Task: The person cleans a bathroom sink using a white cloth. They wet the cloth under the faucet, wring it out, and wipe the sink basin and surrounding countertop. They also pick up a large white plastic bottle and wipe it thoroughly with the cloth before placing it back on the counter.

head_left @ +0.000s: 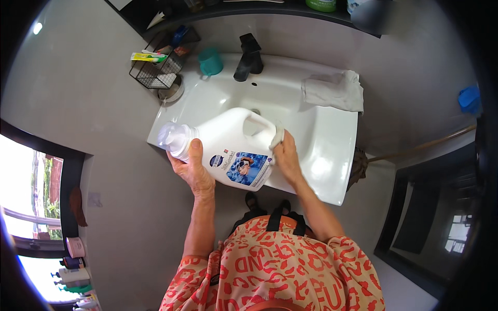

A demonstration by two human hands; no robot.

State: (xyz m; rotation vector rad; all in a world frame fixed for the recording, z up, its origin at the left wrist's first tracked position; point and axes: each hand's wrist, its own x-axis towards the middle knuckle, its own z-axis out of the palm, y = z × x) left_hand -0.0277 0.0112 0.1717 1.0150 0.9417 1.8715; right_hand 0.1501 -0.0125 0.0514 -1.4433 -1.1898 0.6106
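A large white plastic jug (225, 142) with a handle, a white cap and a blue picture label lies tilted on its side over the front of a white washbasin (327, 140). My left hand (193, 170) grips it by the neck, just below the cap. My right hand (285, 158) presses a small white cloth (277, 136) against the jug's bottom end.
A black tap (248, 58) and a teal cup (210, 62) stand at the back of the basin. A crumpled white rag (334, 89) lies on its right rim. A black wire basket (158, 65) with tubes sits at left. Bottles (72, 274) line the window sill.
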